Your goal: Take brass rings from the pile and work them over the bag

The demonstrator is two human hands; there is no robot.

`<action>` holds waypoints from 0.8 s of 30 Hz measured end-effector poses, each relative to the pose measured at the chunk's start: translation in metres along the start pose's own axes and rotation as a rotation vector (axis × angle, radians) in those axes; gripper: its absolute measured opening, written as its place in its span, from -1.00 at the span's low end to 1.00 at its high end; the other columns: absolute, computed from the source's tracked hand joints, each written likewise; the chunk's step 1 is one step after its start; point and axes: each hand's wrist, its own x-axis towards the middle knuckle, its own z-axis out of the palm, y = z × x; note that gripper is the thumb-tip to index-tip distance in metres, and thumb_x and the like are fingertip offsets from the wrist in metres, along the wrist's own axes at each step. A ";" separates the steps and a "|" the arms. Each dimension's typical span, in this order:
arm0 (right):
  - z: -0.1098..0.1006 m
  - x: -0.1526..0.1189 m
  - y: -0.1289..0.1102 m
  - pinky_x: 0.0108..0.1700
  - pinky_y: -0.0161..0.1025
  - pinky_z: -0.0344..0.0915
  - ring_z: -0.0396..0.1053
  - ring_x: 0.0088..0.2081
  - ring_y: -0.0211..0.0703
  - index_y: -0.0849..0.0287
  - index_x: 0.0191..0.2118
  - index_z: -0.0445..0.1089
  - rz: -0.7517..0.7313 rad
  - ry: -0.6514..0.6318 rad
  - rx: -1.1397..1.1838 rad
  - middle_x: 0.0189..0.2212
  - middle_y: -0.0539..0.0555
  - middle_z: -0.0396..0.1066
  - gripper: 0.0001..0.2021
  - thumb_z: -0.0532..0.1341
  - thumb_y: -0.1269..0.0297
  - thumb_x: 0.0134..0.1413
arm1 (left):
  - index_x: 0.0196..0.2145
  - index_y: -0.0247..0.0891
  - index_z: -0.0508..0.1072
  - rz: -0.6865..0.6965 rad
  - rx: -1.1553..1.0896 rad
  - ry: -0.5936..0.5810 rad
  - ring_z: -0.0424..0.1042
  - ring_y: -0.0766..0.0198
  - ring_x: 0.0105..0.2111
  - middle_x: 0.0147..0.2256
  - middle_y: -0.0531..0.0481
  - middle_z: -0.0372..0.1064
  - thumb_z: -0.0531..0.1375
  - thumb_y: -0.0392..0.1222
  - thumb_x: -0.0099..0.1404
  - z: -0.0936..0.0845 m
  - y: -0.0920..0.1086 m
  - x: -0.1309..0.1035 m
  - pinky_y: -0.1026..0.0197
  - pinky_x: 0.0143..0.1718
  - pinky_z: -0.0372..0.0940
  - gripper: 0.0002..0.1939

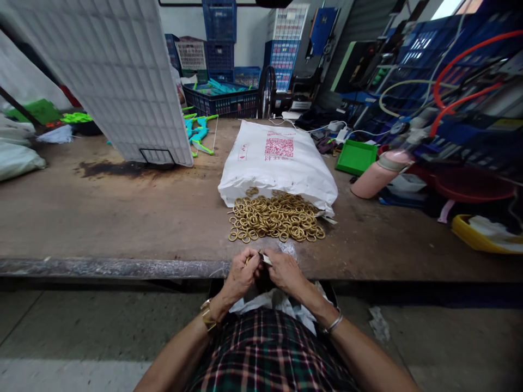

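My left hand (242,272) is closed at the table's front edge, with part of a brass-coloured ring (247,261) showing between its fingers. Close beside it, my right hand (285,271) pinches a small flat pale tool (266,259), perhaps a blade. The tool's dark end meets the left fingertips, and its exact kind cannot be made out. Just beyond both hands lies a heap of brass-coloured rings (278,218). The rings spill from the mouth of a white woven sack (253,163) with red print, which rests on its side.
A white ribbed panel (134,81) stands at the left on the brown table (102,223). Turquoise and green plastic parts (199,133) lie behind it. To the right are a green tray (356,157), a pink bottle (378,175) and a yellow basin (482,239). Stacked crates (220,54) stand behind.
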 end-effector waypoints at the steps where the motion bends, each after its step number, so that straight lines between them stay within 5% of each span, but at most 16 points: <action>1: -0.001 0.001 0.000 -0.43 -0.31 -0.03 0.34 -0.41 -0.18 0.20 -0.19 0.30 0.019 -0.009 -0.019 -0.41 0.12 0.43 -0.74 -0.02 0.43 -0.02 | -0.48 -0.28 0.22 -0.004 -0.007 0.005 0.16 0.48 -0.65 -0.59 0.13 0.20 0.09 0.06 0.13 0.000 0.001 -0.001 0.42 -0.65 0.06 -0.69; 8: -0.003 0.019 0.004 -0.45 -0.31 -0.03 0.35 -0.42 -0.17 0.22 -0.21 0.28 0.120 0.087 -0.064 -0.43 0.14 0.43 -0.78 -0.04 0.40 0.05 | -0.43 -0.29 0.25 -0.048 -0.226 -0.116 0.17 0.49 -0.67 -0.57 0.11 0.23 0.13 0.08 0.12 -0.002 0.006 -0.014 0.42 -0.70 0.03 -0.67; 15: 0.005 0.040 -0.010 -0.40 -0.34 0.01 0.35 -0.34 -0.21 0.15 -0.15 0.20 0.003 0.257 0.019 -0.34 0.07 0.42 -0.79 0.01 0.35 0.06 | -0.44 -0.33 0.28 -0.142 -0.536 -0.046 0.21 0.48 -0.61 -0.43 -0.01 0.32 0.18 -0.03 0.11 -0.013 0.000 -0.009 0.45 -0.72 0.02 -0.73; 24: 0.008 0.049 -0.016 -0.39 -0.32 0.03 0.37 -0.33 -0.21 0.12 -0.19 0.23 0.059 0.186 -0.085 -0.30 0.08 0.41 -0.78 -0.05 0.44 0.07 | -0.32 -0.32 0.34 -0.252 -0.802 -0.054 0.29 0.43 -0.58 -0.47 0.00 0.33 0.20 -0.19 0.09 -0.023 0.004 -0.009 0.46 -0.70 0.07 -0.79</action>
